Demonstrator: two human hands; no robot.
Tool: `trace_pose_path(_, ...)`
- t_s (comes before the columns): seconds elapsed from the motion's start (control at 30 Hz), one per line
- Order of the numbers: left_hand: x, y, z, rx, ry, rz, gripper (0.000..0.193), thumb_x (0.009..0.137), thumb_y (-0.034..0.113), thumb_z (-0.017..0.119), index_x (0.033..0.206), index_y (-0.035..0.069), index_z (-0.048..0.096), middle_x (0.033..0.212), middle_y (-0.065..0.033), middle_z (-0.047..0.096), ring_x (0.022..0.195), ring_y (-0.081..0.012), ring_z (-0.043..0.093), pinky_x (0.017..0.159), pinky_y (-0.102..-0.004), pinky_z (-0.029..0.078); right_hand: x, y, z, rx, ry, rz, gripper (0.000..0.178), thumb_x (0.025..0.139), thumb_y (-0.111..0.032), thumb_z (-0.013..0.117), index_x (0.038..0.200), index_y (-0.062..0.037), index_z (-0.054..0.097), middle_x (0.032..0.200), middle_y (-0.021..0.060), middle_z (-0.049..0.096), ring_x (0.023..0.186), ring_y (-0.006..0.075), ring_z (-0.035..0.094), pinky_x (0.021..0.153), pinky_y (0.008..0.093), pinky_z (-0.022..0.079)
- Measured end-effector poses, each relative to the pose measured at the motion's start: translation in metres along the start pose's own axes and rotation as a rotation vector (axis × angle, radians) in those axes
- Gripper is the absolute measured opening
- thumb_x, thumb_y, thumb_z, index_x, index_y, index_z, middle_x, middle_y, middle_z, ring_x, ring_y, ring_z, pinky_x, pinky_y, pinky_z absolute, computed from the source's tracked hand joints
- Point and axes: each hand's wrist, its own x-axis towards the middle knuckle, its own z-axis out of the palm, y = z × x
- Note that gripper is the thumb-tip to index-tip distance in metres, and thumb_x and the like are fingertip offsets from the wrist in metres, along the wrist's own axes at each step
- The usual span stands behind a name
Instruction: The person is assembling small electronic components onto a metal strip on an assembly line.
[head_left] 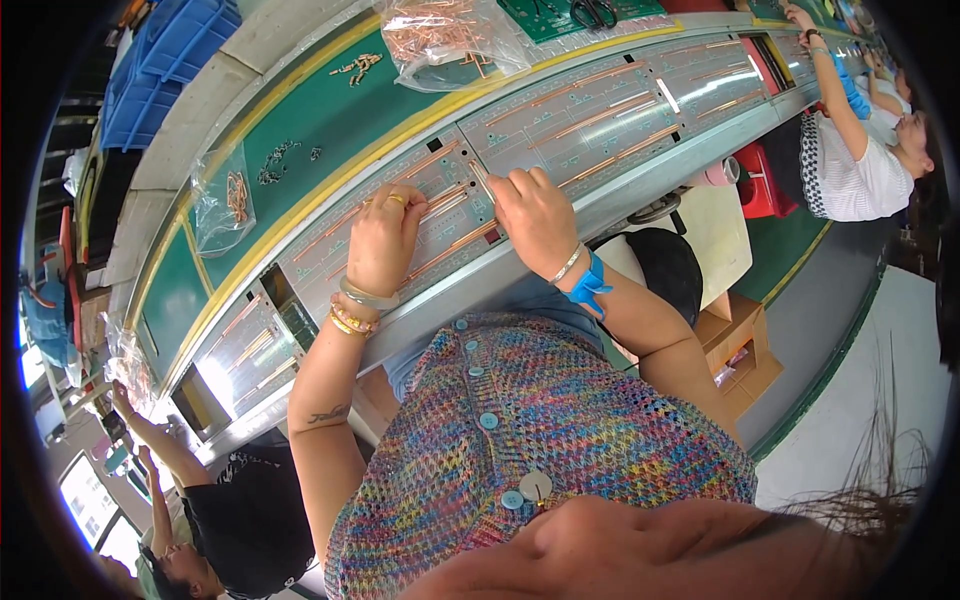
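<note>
My left hand [385, 240] is over a flat grey panel [350, 235] marked with a printed layout. Its fingers are curled together at the fingertips, and what they hold, if anything, is hidden. My right hand [535, 220] is closed too, its fingertips down at a narrow light metal strip [480, 178] across the panel; I cannot make out anything in its grip. Thin copper rods [465, 240] lie lengthwise on the panel between and below the hands. A second similar panel [570, 110] with more copper rods adjoins on the right.
Beyond the panels, a green bench top [310, 120] carries small dark metal parts [280, 160], copper pieces [358, 68], a bag of copper parts [445, 40] and a smaller bag [225, 205]. Scissors [593, 14] lie farther back. Co-workers sit at both sides; blue crates [175, 60] stand at far left.
</note>
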Motion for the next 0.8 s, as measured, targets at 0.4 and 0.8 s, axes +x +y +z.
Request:
trace_pose_path(0.4,-0.007,0.019,0.005,0.142,-0.04,0.259,0.011,0.076,0.008,0.062,0.086,0.008,0.057,0.085,-0.0062,0.056,0.081,-0.0255,0.056,0.069,-0.0352,0.048,-0.014,-0.016,-0.032,0.126,-0.058,0.047,0.029,0.073,-0.002,0.064,0.101,-0.0053,0.06,0.086,0.006,0.055,0.079,0.025,0.053,0.067,0.0338,0.047)
trace_pose_path(0.8,0.005,0.025,0.01,0.253,-0.021,0.368,0.025,0.075,0.01,0.062,0.099,0.008,0.058,0.093,-0.0056,0.056,0.089,-0.0242,0.055,0.074,-0.0346,0.049,-0.016,-0.006,-0.042,0.22,-0.155,0.06,0.017,0.074,-0.003,0.065,0.091,-0.0068,0.062,0.077,0.0063,0.053,0.074,0.0264,0.055,0.063,0.0359,0.046)
